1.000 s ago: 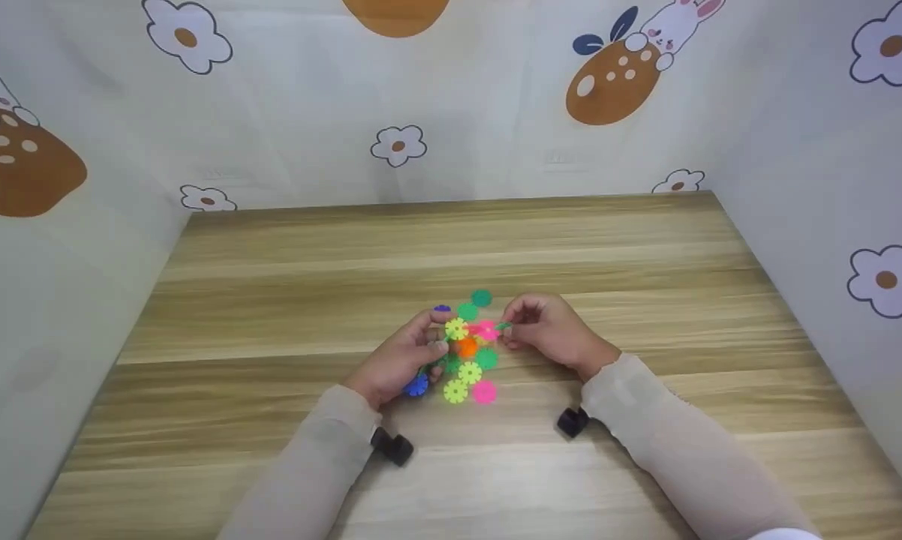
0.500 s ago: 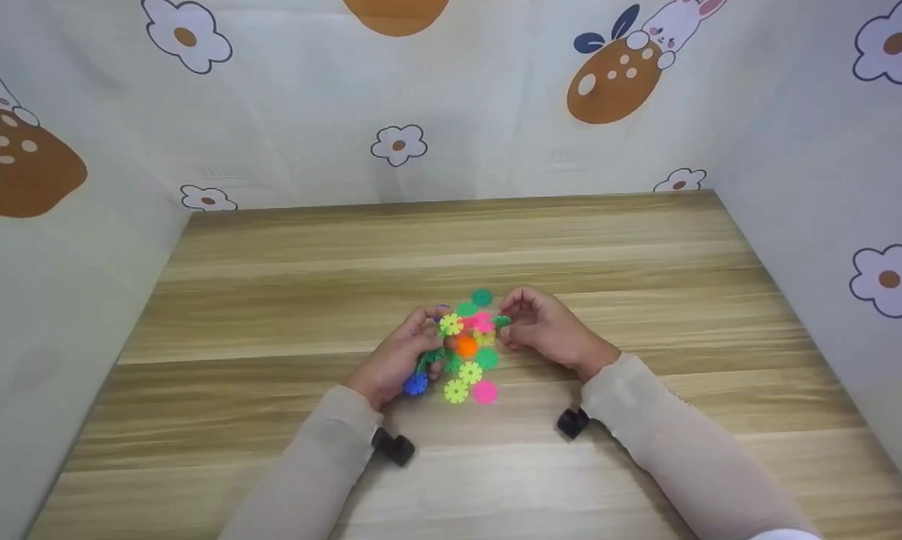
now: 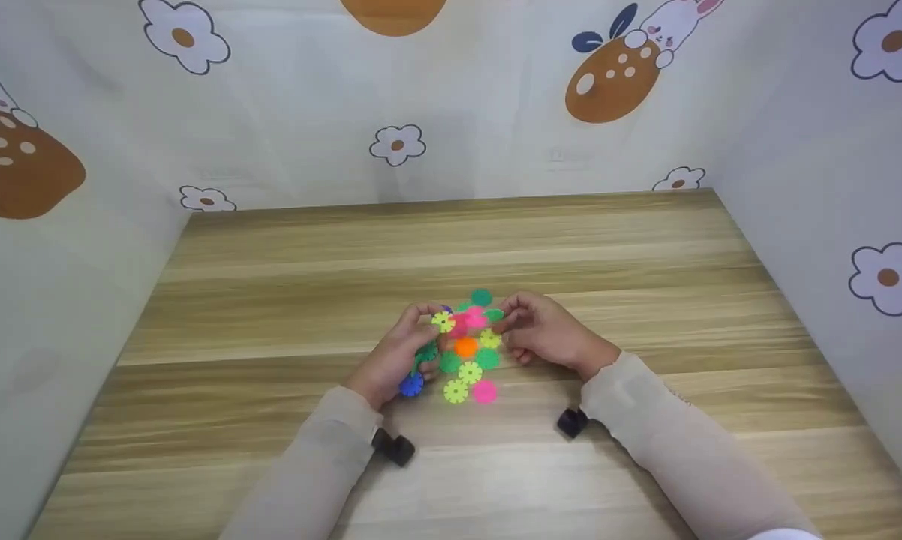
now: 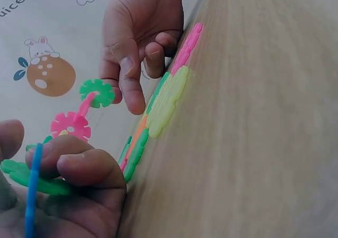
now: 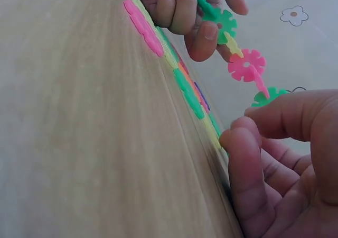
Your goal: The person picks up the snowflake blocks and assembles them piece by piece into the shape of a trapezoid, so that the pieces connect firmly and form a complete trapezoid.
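Note:
My left hand (image 3: 402, 346) grips a chain of interlocked plastic snowflake discs. The chain has a yellow disc (image 3: 443, 322), pink discs (image 5: 246, 65) and a green end disc (image 4: 97, 92). From the same hand hang a dark green disc (image 3: 426, 350) and a blue disc (image 3: 412, 384); how they join the rest is hidden. My right hand (image 3: 548, 334) is beside the green end disc, fingers loosely bent and fingertips apart. One fingertip lies against or just behind that disc's edge; contact is hard to tell.
Loose discs lie flat on the wooden table (image 3: 286, 285) beneath the hands: orange (image 3: 466, 346), yellow (image 3: 455, 391), pink (image 3: 485, 391) and several green, one (image 3: 481, 298) at the back. Patterned white sheets (image 3: 293, 112) wall the table's back and sides.
The chain in my left hand has shifted left and slightly away from me. The right hand has stayed nearly in place, its fingers loosening from the green end disc.

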Demonstrator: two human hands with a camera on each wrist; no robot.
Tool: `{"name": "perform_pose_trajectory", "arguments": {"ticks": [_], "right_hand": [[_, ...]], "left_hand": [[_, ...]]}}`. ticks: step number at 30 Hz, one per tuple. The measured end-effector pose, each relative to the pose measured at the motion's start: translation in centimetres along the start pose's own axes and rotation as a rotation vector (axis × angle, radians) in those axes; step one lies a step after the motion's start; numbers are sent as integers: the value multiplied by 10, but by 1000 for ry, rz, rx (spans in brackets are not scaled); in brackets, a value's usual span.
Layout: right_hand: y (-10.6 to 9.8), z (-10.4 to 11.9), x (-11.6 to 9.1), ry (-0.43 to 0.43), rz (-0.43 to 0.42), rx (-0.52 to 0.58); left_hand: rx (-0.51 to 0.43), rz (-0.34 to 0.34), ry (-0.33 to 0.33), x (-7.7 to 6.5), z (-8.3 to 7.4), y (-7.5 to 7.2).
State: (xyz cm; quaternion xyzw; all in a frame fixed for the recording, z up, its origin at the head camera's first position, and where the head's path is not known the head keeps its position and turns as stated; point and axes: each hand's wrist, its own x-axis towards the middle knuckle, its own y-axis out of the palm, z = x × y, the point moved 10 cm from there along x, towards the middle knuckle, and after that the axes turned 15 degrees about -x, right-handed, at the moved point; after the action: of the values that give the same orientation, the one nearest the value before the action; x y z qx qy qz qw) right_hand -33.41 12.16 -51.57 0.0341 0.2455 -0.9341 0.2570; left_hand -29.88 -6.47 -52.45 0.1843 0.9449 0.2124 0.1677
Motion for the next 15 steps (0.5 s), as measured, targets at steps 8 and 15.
{"name": "perform_pose_trajectory", "arguments": {"ticks": [8, 15], "right_hand": [[3, 11, -5, -31, 4, -282], [6, 16, -7, 7, 9, -452]], "left_hand": [[35, -12, 2, 1, 1, -1], [27, -23, -5, 1, 2, -3]]}}
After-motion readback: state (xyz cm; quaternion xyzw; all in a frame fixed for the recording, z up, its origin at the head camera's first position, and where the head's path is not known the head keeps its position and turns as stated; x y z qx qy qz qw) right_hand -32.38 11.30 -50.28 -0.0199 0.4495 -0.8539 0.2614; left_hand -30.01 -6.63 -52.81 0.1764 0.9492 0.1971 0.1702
